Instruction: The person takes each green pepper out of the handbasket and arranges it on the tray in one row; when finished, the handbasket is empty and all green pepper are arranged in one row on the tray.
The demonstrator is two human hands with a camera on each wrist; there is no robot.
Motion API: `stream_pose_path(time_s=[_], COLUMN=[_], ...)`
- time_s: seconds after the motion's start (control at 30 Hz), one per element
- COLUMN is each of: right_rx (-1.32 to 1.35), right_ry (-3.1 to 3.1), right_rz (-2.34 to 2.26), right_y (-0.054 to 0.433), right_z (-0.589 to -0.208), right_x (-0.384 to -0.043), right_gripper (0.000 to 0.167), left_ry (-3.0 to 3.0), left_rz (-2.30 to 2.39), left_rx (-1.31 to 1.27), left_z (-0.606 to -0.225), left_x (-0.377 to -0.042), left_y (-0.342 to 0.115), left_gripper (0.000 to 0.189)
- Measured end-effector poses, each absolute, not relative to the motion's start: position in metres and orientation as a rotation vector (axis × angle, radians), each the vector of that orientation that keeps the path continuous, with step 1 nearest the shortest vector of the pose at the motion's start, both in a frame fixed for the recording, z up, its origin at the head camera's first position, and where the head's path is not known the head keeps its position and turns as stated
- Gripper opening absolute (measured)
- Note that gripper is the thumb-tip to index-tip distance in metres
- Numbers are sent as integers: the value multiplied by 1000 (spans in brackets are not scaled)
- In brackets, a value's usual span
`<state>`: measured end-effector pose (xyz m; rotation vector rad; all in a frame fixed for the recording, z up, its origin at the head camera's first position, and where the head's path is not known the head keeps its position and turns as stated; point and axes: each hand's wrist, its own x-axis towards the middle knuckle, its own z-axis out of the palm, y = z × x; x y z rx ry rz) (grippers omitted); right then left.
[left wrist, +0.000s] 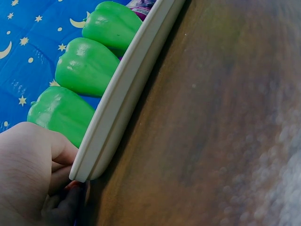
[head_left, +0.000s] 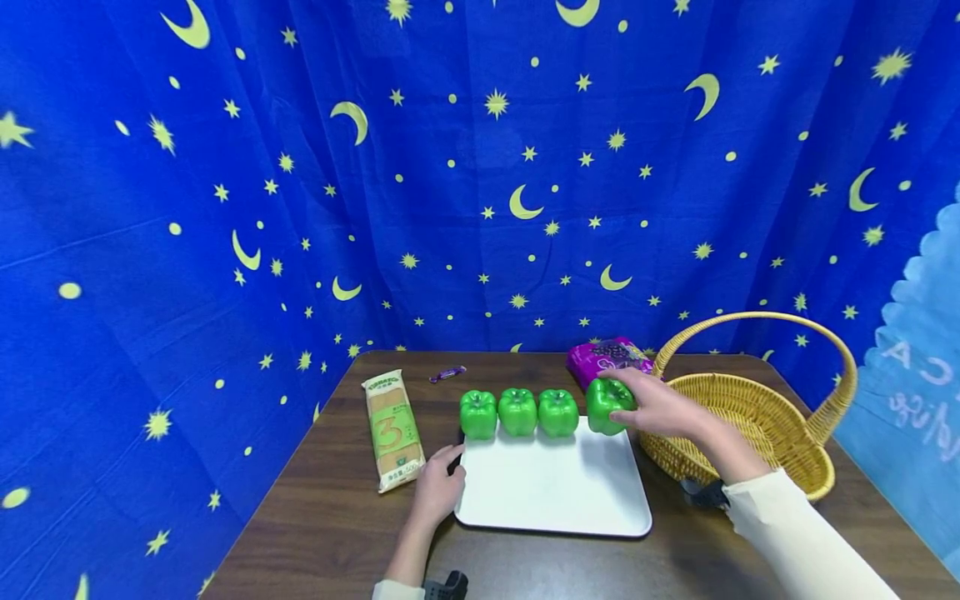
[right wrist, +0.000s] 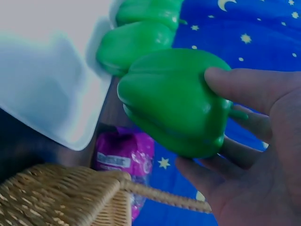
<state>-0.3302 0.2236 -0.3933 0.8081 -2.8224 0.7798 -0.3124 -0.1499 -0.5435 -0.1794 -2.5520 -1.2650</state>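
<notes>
Three green bell peppers (head_left: 518,412) stand in a row along the far edge of a white tray (head_left: 551,487). My right hand (head_left: 654,406) grips a fourth green bell pepper (right wrist: 176,101) at the tray's far right corner, thumb on one side and fingers on the other. In the right wrist view this pepper is beside the row, its stem toward my palm. My left hand (head_left: 440,483) is at the tray's left edge. In the left wrist view its fingers pinch the tray rim (left wrist: 113,103) near a corner, just below the nearest pepper.
Right of the tray stands a wicker basket (head_left: 720,392) with a tall handle. Behind the right hand lies a purple bag (head_left: 611,357). A noodle packet (head_left: 393,429) lies on the left, with a small purple-wrapped item (head_left: 447,374) at the back. A starry blue curtain (head_left: 450,208) hangs behind.
</notes>
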Motion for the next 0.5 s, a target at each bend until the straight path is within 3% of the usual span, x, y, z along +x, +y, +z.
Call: stream_pose_path(time_s=[0.5], right_rx=[624], right_ry=[-2845], right_rz=[789], right_y=[205], right_z=[-425], right_x=[-347], right_gripper=[66], left_ry=[-2562], left_rz=[-1276], left_rx=[-170], left_z=[-543], left_x=[-311], left_y=[-150], left_gripper=[39])
